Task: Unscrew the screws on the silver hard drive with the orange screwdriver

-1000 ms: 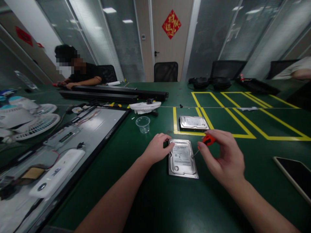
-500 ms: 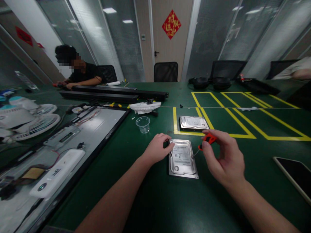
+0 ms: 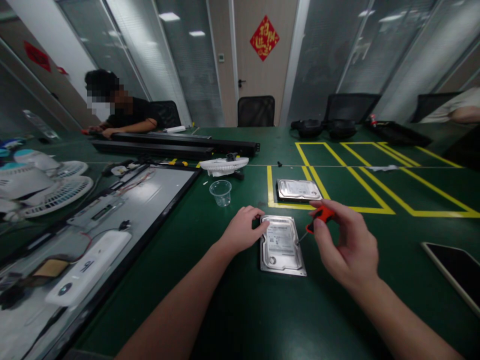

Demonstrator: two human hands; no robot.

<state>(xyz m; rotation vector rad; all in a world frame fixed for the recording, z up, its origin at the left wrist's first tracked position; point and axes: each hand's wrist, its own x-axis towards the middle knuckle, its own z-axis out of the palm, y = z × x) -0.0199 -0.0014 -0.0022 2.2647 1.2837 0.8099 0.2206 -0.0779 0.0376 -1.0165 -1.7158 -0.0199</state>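
Observation:
A silver hard drive lies flat on the green table in front of me. My left hand rests curled against its upper left corner, fingers pressed on the edge. My right hand pinches a small screwdriver with an orange handle; its thin tip reaches down to the drive's right edge. A second hard drive lies farther back, on the yellow floor-tape lines.
A clear plastic cup stands left of the drives. An opened flat panel with circuit boards fills the left side, white fan parts beyond it. A phone lies at right. A seated person works at the far left.
My right hand has turned slightly on the screwdriver handle, fingers shifting round it. The left hand and the drive have stayed put.

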